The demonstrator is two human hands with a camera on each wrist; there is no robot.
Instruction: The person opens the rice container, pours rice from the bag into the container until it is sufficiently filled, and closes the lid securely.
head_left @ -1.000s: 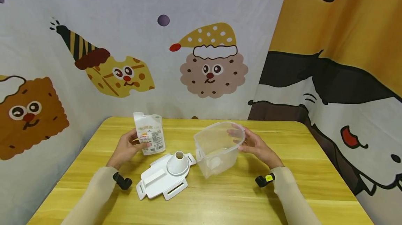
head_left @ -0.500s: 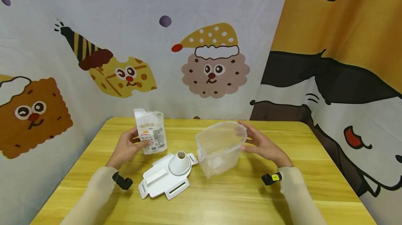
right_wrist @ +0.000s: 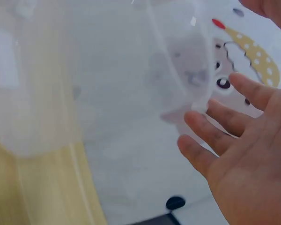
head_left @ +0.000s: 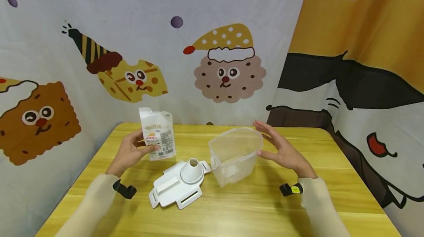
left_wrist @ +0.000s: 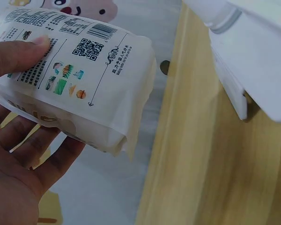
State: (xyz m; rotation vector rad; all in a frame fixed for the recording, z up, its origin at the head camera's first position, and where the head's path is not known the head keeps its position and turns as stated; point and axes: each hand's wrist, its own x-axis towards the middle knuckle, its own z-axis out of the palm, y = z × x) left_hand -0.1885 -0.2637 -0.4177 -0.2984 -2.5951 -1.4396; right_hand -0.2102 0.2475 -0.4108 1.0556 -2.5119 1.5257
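In the head view, my left hand (head_left: 127, 152) holds up a white printed packet (head_left: 160, 134) between thumb and fingers. The left wrist view shows the thumb across the packet's QR-code side (left_wrist: 86, 49) and the other fingers beneath it. My right hand (head_left: 286, 152), fingers spread, is at the right side of a clear plastic container (head_left: 232, 176) that stands on the table. In the right wrist view its fingers (right_wrist: 203, 124) are by the container's rim; whether any touch it I cannot tell. Between the hands lies a white lid (head_left: 170, 187) with a cone-shaped spout (head_left: 193, 172).
The wooden table (head_left: 251, 211) carries the lid and the container side by side. Behind its far edge hangs a cartoon-printed curtain (head_left: 185, 101). A round whitish shape (head_left: 230, 170) shows through the container's wall.
My left hand has lifted the packet slightly. My right hand has loosened from the container's rim and shifted right, its fingers straightening and spreading. Lid and container have stayed put on the table.
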